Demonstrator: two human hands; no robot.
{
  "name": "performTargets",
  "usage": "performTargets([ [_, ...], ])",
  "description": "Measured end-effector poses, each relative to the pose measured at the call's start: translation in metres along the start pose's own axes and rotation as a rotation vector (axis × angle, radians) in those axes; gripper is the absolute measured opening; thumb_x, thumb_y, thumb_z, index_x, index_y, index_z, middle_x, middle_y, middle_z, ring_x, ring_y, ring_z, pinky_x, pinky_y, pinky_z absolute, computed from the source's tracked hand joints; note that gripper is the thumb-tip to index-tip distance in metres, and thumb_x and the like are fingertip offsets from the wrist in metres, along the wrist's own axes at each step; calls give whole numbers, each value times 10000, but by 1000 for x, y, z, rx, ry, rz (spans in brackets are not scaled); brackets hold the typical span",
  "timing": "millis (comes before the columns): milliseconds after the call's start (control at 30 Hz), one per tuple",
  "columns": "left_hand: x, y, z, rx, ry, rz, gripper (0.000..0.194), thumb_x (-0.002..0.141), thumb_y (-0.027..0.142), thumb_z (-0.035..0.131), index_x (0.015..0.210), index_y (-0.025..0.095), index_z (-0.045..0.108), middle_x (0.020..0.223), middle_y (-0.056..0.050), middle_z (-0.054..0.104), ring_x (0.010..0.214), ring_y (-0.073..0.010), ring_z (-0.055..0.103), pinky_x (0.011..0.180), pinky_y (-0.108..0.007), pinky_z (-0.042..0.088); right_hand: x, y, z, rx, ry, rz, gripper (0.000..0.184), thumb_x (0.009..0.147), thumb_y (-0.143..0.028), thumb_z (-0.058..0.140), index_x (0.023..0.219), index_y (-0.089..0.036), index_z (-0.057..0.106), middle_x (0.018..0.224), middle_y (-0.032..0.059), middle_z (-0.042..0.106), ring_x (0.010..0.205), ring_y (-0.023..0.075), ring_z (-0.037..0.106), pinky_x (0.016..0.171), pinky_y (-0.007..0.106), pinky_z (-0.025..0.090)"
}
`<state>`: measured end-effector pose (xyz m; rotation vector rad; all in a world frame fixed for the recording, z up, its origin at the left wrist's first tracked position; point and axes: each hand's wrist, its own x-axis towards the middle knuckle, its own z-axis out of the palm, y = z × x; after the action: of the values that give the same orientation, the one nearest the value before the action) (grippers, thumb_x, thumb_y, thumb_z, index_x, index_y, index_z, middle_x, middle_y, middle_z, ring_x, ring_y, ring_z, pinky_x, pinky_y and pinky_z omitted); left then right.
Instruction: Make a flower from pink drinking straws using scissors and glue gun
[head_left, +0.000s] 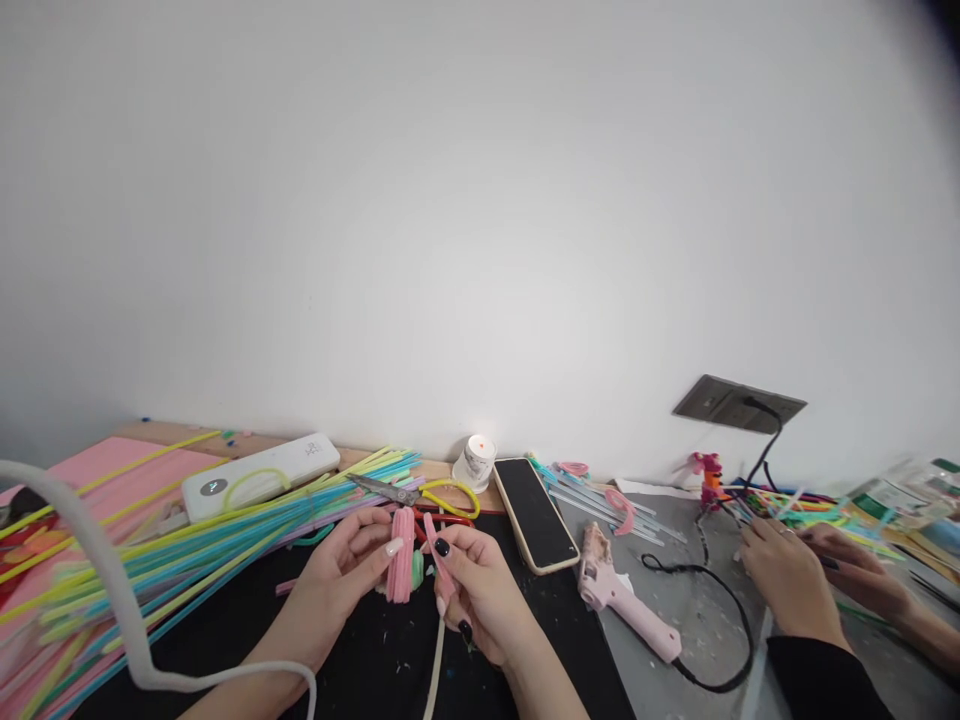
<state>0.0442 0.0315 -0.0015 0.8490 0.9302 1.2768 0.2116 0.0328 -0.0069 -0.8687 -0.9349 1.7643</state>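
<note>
In the head view, my left hand [345, 570] pinches a thick pink bundle of pipe cleaners [400, 560] held upright above the black mat [360, 665]. Close beside it, my right hand [480, 590] is closed on a thinner pink pipe cleaner piece [441, 560]. A bit of green fuzzy material [417, 568] shows between the two hands. Just behind them lie scissors with yellow handles [450, 497] and a red-handled tool [442, 516], partly hidden by my fingers.
Many coloured pipe cleaners [247, 545] and a white power bank [262, 477] lie at left. A phone [534, 515], a small white cup [478, 462] and a pink glue gun [626, 605] are right of centre. A co-worker's hands [795, 575] work at far right. A white cable [112, 560] crosses the left foreground.
</note>
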Motion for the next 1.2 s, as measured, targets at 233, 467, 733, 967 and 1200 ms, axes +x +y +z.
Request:
performTargets([
  [233, 4, -4, -9, 108, -57, 89, 348, 731, 313, 728, 976, 217, 500, 848, -24, 721, 732, -184, 668, 616, -268, 519, 0, 0, -1, 23, 9, 5, 341, 641, -338, 830, 793, -111, 627, 610, 34, 689, 356, 62, 531, 307, 127, 380],
  [467, 0, -5, -10, 175, -75, 108, 403, 766, 301, 682, 1112, 222, 490, 926, -48, 721, 906, -229, 677, 745, -316, 541, 0, 2, 1, 2, 49, -11, 354, 636, -375, 828, 650, -107, 596, 514, 28, 658, 325, 71, 527, 315, 145, 419],
  [733, -3, -2, -8, 192, -56, 91, 417, 728, 292, 715, 1092, 214, 527, 889, -52, 718, 879, -242, 676, 770, -339, 536, 0, 1, 2, -45, 58, 28, 388, 613, -402, 837, 615, -123, 567, 485, 13, 641, 302, 56, 493, 279, 133, 333],
  [967, -2, -2, -7, 180, -48, 100, 439, 691, 270, 733, 1086, 212, 549, 886, -44, 722, 879, -240, 674, 767, -336, 535, 2, 7, -3, -65, 43, 31, 382, 650, -388, 813, 649, -158, 508, 466, -15, 636, 268, 48, 455, 260, 130, 280],
  [1200, -1, -3, -9, 213, -77, 112, 429, 719, 262, 713, 1101, 224, 522, 863, -19, 704, 876, -216, 667, 799, -322, 531, 2, 7, -1, -115, 63, 67, 434, 614, -415, 815, 700, -189, 454, 423, -31, 623, 225, 47, 405, 243, 128, 208],
])
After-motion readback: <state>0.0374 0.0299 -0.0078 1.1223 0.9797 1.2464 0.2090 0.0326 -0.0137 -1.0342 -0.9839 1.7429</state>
